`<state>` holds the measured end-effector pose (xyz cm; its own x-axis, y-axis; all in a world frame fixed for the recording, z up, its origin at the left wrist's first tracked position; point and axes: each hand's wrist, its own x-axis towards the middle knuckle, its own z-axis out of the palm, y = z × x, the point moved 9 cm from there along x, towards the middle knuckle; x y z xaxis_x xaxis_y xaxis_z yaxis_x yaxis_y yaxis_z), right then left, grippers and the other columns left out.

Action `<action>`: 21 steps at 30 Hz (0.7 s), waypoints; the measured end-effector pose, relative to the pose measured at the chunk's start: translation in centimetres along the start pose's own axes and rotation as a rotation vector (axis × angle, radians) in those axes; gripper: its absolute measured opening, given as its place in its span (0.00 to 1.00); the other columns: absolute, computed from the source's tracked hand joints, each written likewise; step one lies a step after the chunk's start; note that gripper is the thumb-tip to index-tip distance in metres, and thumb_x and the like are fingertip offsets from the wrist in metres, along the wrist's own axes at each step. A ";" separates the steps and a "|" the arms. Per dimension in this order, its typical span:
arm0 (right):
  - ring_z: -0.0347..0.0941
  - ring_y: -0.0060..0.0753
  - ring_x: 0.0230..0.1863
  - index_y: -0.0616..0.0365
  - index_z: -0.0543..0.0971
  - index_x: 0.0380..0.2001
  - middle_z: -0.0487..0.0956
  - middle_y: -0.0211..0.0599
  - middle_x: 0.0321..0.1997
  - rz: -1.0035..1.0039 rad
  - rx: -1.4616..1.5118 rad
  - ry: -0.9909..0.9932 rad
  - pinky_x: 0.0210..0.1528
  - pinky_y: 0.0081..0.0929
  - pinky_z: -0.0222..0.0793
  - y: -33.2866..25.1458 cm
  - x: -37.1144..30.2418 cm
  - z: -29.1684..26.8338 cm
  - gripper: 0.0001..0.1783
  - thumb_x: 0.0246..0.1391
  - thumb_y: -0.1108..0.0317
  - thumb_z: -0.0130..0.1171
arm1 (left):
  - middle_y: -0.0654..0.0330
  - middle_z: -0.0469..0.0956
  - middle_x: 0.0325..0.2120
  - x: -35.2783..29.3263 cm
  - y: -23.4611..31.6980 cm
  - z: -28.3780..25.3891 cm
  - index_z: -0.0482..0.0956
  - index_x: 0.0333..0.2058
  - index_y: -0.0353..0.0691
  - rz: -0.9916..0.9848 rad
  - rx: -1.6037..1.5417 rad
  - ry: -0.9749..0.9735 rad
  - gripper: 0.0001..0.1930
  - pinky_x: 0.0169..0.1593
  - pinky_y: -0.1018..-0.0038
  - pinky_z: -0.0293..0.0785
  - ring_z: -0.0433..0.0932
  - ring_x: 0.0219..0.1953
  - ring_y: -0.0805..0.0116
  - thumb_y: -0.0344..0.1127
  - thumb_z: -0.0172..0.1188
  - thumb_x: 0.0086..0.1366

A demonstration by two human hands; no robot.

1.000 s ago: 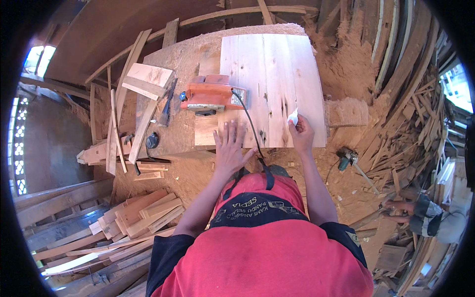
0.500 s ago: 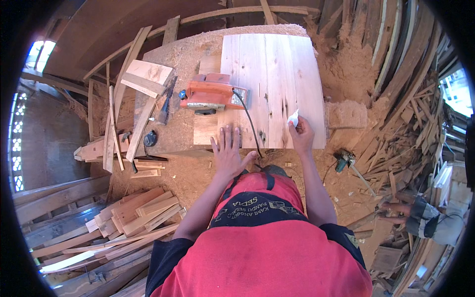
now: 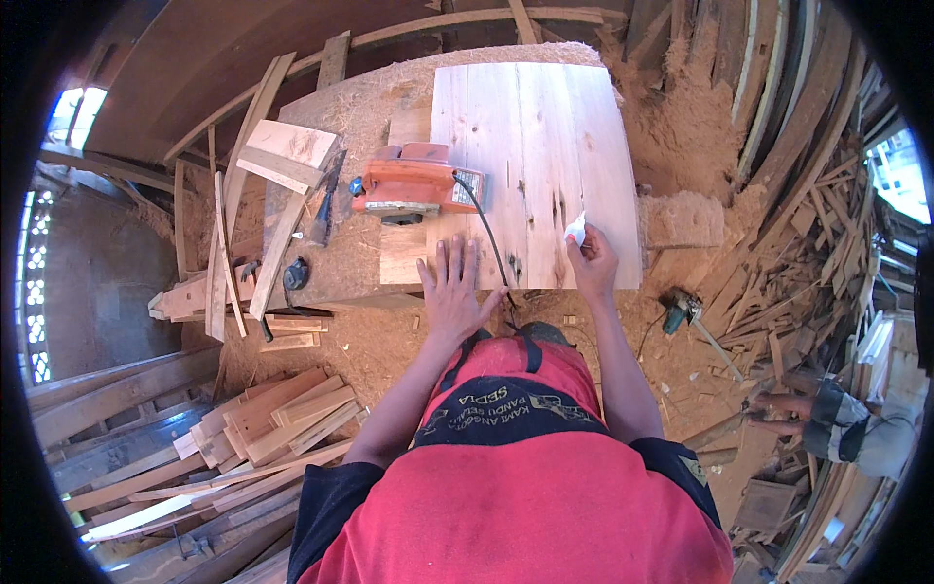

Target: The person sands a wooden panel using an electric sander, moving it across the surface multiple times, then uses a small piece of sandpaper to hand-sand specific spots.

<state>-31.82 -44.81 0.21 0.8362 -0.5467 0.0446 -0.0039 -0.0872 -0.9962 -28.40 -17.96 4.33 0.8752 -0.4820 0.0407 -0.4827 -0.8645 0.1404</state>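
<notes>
A pale wooden panel made of joined boards lies flat on a sawdust-covered workbench, its near edge toward the person. The left hand rests palm down on that near edge, fingers spread and flat, gripping nothing. The right hand is closed around a small white piece, pinched at the fingertips and held against the panel's surface near its right side; what the piece is cannot be told. An orange electric planer sits on the panel's left part, just beyond the left hand, its black cord running across the boards toward the person. Left of the bench, loose offcuts lie tilted over one another. Stacked short boards lie on the floor at lower left. At far right, another person's hands are low among scrap wood.
</notes>
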 end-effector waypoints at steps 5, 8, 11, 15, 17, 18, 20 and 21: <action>0.79 0.18 0.43 0.68 0.77 0.56 0.83 0.33 0.45 0.008 -0.025 -0.011 0.45 0.20 0.76 -0.1 0.1 0.0 0.20 0.61 0.75 0.64 | 0.48 0.50 0.75 0.8 -0.7 0.0 0.55 0.74 0.40 0.034 -0.079 0.012 0.50 0.73 0.34 0.34 0.44 0.77 0.42 0.73 0.50 0.65; 0.79 0.19 0.43 0.68 0.77 0.56 0.83 0.33 0.44 0.016 -0.033 -0.013 0.44 0.20 0.76 -0.1 0.0 0.1 0.20 0.61 0.75 0.64 | 0.48 0.49 0.76 1.1 -1.0 -0.6 0.55 0.74 0.43 0.064 -0.176 0.052 0.50 0.74 0.37 0.31 0.43 0.77 0.43 0.74 0.49 0.65; 0.79 0.20 0.43 0.68 0.77 0.55 0.83 0.34 0.45 0.031 -0.029 -0.010 0.45 0.20 0.76 0.5 0.0 0.0 0.20 0.61 0.75 0.64 | 0.48 0.45 0.77 0.9 -0.4 0.1 0.52 0.75 0.49 0.106 -0.081 -0.028 0.50 0.74 0.37 0.30 0.39 0.78 0.42 0.74 0.50 0.64; 0.79 0.22 0.45 0.68 0.77 0.56 0.83 0.35 0.47 -0.019 0.005 -0.029 0.47 0.21 0.76 0.3 0.3 -0.3 0.20 0.62 0.74 0.64 | 0.48 0.44 0.77 -1.7 0.7 0.3 0.54 0.75 0.52 0.253 -0.106 -0.090 0.47 0.75 0.38 0.28 0.38 0.78 0.42 0.74 0.47 0.65; 0.79 0.23 0.46 0.68 0.77 0.56 0.82 0.36 0.47 -0.014 0.014 -0.038 0.47 0.22 0.76 -0.3 -0.2 0.2 0.20 0.62 0.74 0.63 | 0.49 0.44 0.77 -1.6 -0.3 -0.1 0.56 0.74 0.52 0.189 -0.158 -0.049 0.47 0.75 0.38 0.27 0.38 0.78 0.44 0.76 0.45 0.65; 0.79 0.22 0.46 0.68 0.76 0.57 0.82 0.36 0.48 0.010 0.010 -0.059 0.46 0.22 0.77 -0.4 -0.4 0.7 0.20 0.63 0.75 0.62 | 0.50 0.45 0.77 -0.7 -1.3 -0.3 0.59 0.73 0.51 0.103 -0.147 0.008 0.45 0.75 0.39 0.27 0.38 0.78 0.46 0.75 0.44 0.66; 0.79 0.22 0.46 0.67 0.75 0.58 0.81 0.36 0.48 0.038 -0.003 -0.092 0.46 0.21 0.78 -1.6 -1.4 1.8 0.20 0.64 0.76 0.61 | 0.51 0.45 0.77 -0.8 -2.2 -1.0 0.62 0.72 0.51 0.004 -0.143 0.063 0.44 0.76 0.40 0.27 0.39 0.78 0.47 0.74 0.44 0.67; 0.79 0.23 0.45 0.66 0.76 0.57 0.80 0.36 0.47 0.028 0.016 -0.140 0.46 0.22 0.77 -2.6 -2.3 2.9 0.19 0.64 0.75 0.62 | 0.51 0.49 0.76 -1.4 -0.5 -1.1 0.64 0.70 0.50 0.202 -0.158 -0.017 0.41 0.76 0.43 0.31 0.42 0.78 0.49 0.71 0.46 0.68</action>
<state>-32.12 -40.90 2.46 0.9042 -0.4270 0.0066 -0.0210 -0.0599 -0.9980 -29.36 -16.74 5.25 0.7601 -0.6464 0.0669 -0.6355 -0.7180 0.2839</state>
